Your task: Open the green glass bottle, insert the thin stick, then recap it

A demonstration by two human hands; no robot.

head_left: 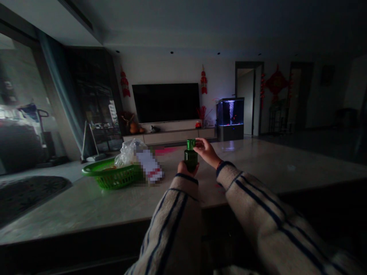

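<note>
A small dark green bottle (pixel 190 157) with a shiny green cap (pixel 190 144) is held upright above the table. My left hand (pixel 187 168) is wrapped round the bottle's lower part. At the top, the fingers of my right hand (pixel 208 151) pinch the cap from its right side. The cap sits over the bottle's neck; whether it is loose or fastened I cannot tell.
On the pale stone table (pixel 258 164), a green plastic basket (pixel 114 178) holds a clear plastic bag (pixel 129 152). Beside it is a blurred white packet (pixel 149 164). Across the room are a television (pixel 166 103) and a lit fish tank (pixel 231 112).
</note>
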